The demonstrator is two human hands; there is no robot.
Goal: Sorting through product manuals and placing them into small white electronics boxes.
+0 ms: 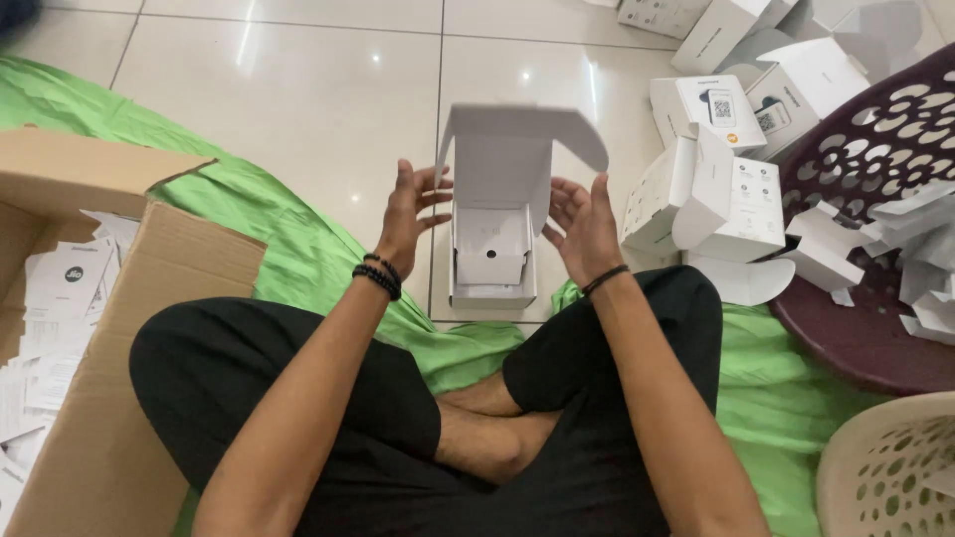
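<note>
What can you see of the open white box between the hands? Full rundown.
The white box is small, looks like thin cardboard, and stands open on the tiled floor just past the green cloth. Its hinged lid is raised and curls forward over the top, side flaps out. Inside sits a white folded insert with a front lip. The left hand and right hand flank it with spread fingers, close to its sides; whether either hand actually touches it can't be told.

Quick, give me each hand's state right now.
Left hand: open, fingers spread beside the open white box, no grip.
Right hand: open, beside the box, holding nothing.
</note>
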